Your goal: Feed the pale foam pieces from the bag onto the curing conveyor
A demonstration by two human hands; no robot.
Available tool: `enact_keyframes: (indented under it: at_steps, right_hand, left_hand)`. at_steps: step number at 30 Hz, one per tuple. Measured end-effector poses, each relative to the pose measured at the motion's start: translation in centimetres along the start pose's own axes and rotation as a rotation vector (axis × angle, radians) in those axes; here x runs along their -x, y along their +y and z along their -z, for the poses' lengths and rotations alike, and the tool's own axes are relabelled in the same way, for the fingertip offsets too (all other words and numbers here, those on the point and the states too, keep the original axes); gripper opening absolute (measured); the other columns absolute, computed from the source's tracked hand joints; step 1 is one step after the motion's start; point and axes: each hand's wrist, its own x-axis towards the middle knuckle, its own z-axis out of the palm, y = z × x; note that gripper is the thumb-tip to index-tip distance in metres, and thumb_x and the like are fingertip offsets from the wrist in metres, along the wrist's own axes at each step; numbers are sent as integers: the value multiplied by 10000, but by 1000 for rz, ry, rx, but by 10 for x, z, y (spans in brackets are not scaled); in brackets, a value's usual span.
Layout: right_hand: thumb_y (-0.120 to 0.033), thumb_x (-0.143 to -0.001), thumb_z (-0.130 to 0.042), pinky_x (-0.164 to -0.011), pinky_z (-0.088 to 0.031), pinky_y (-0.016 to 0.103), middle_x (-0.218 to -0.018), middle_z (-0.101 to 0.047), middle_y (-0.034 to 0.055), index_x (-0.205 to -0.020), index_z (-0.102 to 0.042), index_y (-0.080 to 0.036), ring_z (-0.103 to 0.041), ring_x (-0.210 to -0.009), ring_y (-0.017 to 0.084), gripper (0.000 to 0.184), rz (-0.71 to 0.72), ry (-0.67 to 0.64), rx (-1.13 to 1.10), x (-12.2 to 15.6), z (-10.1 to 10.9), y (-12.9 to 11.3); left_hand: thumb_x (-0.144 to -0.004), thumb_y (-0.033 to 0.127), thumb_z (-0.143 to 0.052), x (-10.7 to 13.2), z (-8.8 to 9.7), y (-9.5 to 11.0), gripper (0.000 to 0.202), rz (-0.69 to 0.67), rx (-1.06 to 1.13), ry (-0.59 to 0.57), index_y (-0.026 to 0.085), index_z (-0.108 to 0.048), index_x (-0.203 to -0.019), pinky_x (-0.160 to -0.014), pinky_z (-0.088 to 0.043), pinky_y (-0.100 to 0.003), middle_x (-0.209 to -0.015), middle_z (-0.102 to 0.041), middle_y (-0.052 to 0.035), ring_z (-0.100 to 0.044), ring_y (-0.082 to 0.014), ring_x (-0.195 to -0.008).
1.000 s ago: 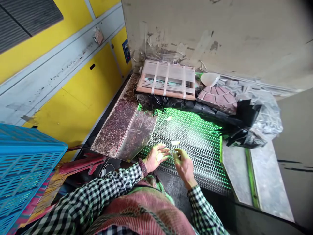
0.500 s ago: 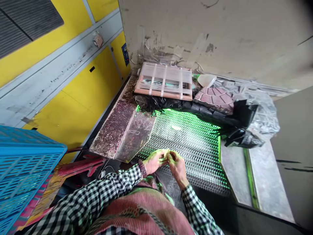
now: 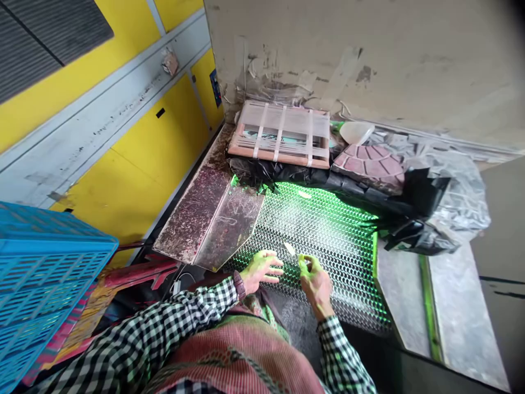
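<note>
Pale piece sits on or just above the mesh belt, just beyond the curled right hand, whose grip I cannot tell; the left hand's grip spreads apart.

Pieces are pale, sleeves black-and-white checked — the crate blue.

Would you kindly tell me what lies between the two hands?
In the head view, mesh shows between the left hand and right hand; a pale piece appears just beyond.
</note>
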Motion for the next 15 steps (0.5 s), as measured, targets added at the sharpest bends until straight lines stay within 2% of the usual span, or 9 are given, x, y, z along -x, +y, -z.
enact_keyframes:
  at_steps: [4, 8, 12, 15]
  right_hand:
    - [-576, -991, -400, -522, -317, 281, -699, -672, 38, -1242, -676, -167, -531, -530, 193, 554, -48, 44, 46, -7, 18, 13]
    - [-492, -970, -426, -560, -351, 286, -844, -732, 90, -1247, -694, -155, -556, -593, 188, 512, -11, 133, -4, -14, 42, 10]
    - [-499, -960, -435, -569, -382, 293, -833, -728, 94, -1186, -720, -140, -570, -610, 188, 511, 138, 156, -134, -14, 50, -21]
    - [-503, -988, -429, -579, -407, 300, -805, -722, 83, -1135, -727, -156, -582, -608, 187, 480, 314, 69, -210, -7, 34, -59]
  left_hand:
    - [-901, 256, -655, 9, 12, 3, 256, -24, 19, 9, 186, -597, -1140, -747, -582, -340, -1160, -729, -152, -736, -221, -878]
    - [-891, 306, -709, 25, 37, 3, 295, -80, 56, 32, 179, -632, -1146, -770, -579, -335, -1140, -744, -155, -738, -227, -913]
    - [-882, 367, -741, 47, 62, 4, 327, -111, 67, 81, 184, -661, -1140, -782, -578, -337, -1138, -755, -155, -738, -242, -951]
    - [-882, 410, -749, 64, 84, 7, 357, -147, 60, 125, 189, -669, -1152, -798, -579, -343, -1145, -758, -150, -736, -248, -974]
